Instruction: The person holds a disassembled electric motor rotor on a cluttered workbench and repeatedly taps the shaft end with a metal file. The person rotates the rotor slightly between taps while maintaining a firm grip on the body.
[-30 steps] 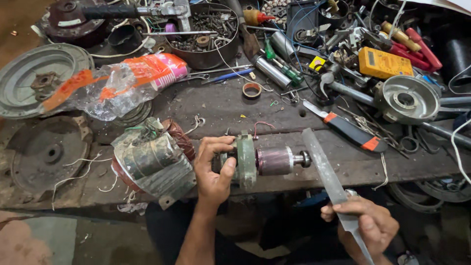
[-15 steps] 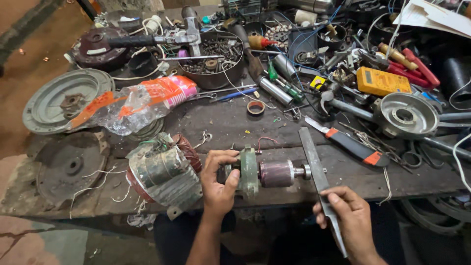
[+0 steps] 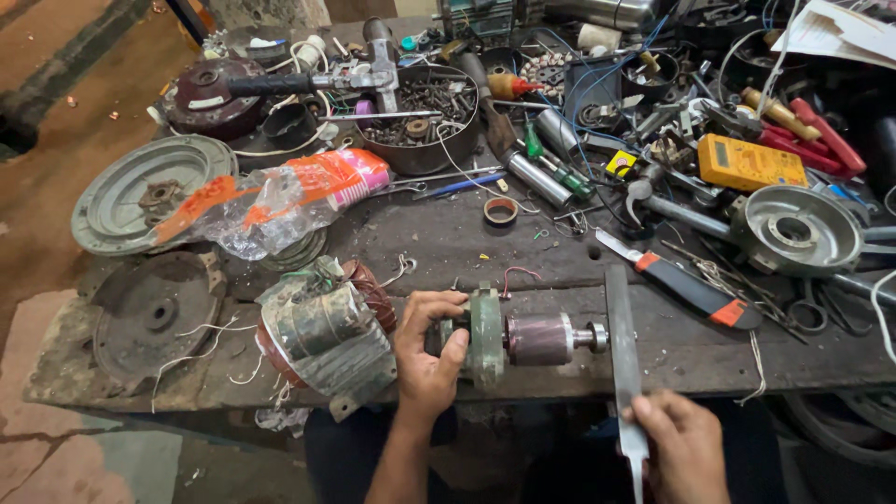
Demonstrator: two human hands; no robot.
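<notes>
Nearest to us, our right hand [image 3: 686, 448] closes around the lower end of a long flat metal file [image 3: 623, 359], whose blade runs up across the front edge of the wooden workbench [image 3: 672, 350] and ends just beside the tip of the rotor's shaft. Our left hand [image 3: 427, 350] wraps around the green end plate of a small motor rotor [image 3: 523, 338], which lies on its side near the bench's front edge, its brownish core and shaft pointing right toward the file. Just left of that hand sits a motor stator [image 3: 327, 331] with copper windings and loose wires. Farther left lies a dark round cover [image 3: 154, 313]. Beyond the rotor we see a utility knife [image 3: 686, 285] with orange ends, a roll of tape [image 3: 500, 211] and a crumpled plastic bag [image 3: 280, 201]. At the back stand a round pan of screws [image 3: 425, 112], a yellow multimeter [image 3: 751, 163] and a silver motor housing [image 3: 798, 229] amid tangled wires.
</notes>
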